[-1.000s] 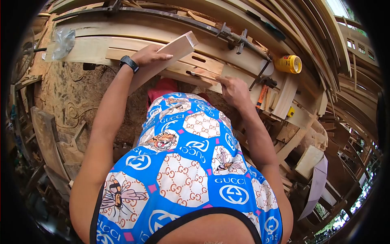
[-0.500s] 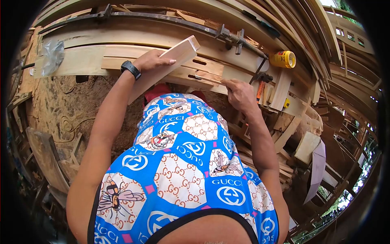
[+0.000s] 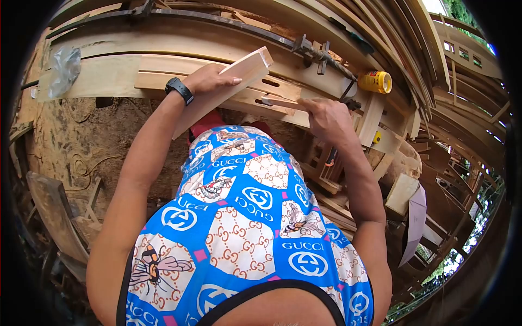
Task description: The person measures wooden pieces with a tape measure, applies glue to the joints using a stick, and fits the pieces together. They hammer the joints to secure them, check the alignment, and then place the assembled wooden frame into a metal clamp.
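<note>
My left hand, with a watch on its wrist, grips a pale wooden board tilted across the bench, thumb along its face. Beneath that board lie long wooden rails with slots cut near their right ends. In my right hand is a thin wooden stick, pinched at its right end. The stick's far tip is right at the nearer slot, and some whitish paste shows there. The fingertips of my right hand are partly hidden behind its knuckles.
A long metal bar clamp runs along the back of the bench. To the right stand a yellow jar and a yellow tape measure. A clear plastic bag lies at left. Stacked planks fill the back right.
My right hand has moved slightly right and up, and the stick now lies flatter with its tip at the nearer slot. My left hand keeps its grip on the board.
</note>
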`<state>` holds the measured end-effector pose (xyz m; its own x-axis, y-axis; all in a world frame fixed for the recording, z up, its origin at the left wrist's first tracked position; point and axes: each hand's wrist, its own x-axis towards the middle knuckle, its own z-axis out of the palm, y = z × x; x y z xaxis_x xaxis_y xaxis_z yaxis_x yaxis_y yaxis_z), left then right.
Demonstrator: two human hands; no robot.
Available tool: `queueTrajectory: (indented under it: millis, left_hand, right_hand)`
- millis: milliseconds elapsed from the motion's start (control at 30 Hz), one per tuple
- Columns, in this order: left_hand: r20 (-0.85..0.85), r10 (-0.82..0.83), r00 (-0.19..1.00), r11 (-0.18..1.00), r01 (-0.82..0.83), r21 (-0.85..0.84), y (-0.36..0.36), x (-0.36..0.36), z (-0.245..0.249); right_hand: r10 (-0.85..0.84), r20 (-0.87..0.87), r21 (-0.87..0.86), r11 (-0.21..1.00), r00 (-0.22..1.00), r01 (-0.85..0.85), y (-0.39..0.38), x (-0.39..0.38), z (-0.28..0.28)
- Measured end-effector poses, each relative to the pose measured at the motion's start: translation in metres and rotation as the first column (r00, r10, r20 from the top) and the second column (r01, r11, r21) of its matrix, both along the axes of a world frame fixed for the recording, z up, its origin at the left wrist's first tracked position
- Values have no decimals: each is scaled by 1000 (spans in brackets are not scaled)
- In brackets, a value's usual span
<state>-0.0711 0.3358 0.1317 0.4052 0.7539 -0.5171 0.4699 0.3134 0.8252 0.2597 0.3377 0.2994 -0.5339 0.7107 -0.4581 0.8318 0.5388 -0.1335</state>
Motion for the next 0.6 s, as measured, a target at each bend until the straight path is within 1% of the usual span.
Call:
queueTrajectory:
  millis: [33, 100, 133, 200, 233, 267, 300, 333, 367, 433, 467, 533, 600]
  left_hand:
    - [-10, -9, 1000, 1000, 9, 7, 0, 1, 3]
    - [2, -1, 1000, 1000, 1, 6, -1, 2, 1]
    - [7, 7, 1000, 1000, -7, 8, -1, 5, 0]
    - [20, 3, 1000, 1000, -3, -2, 0, 5, -2]
    - [29, 1, 1000, 1000, 0, -16, 0, 6, -3]
    - [34, -1, 999, 1000, 2, -15, 1, 7, -3]
    - [42, -2, 999, 1000, 3, -19, 1, 7, -3]
    - [49, -3, 999, 1000, 4, -24, 1, 7, -2]
    - [49, -3, 999, 1000, 4, -22, 1, 8, -2]
    - [61, 7, 998, 1000, -7, -10, 1, 8, -1]
    - [62, 6, 998, 1000, -5, -12, 1, 8, -1]
    - [45, -8, 999, 1000, 10, -26, 2, 8, 4]
    - [41, -10, 999, 1000, 10, -22, 2, 10, 5]
  right_hand:
    - [2, 5, 0, 1000, 1000, -2, 3, 1, 7]
    - [-207, 85, -171, 961, 975, 219, 8, 1, 20]
    - [-207, 87, -166, 961, 974, 219, 7, 7, 22]
    - [-268, 97, -359, 889, 958, 285, 6, 11, 23]
    - [-270, 101, -358, 888, 957, 289, 1, 17, 13]
    - [-255, 61, -378, 889, 965, 259, -6, 27, -4]
    - [-239, 19, -397, 889, 971, 227, -10, 27, -8]
    - [-190, 20, -372, 910, 982, 183, -14, 25, -11]
    - [-190, 20, -371, 910, 982, 183, -16, 22, -14]
    - [-126, 178, -356, 916, 976, 183, -18, 13, -22]
    - [-127, 178, -357, 916, 976, 184, -19, 8, -23]
    - [-82, 285, -304, 937, 955, 172, -18, -6, -21]
    - [-89, 292, -298, 938, 952, 179, -18, -16, -22]
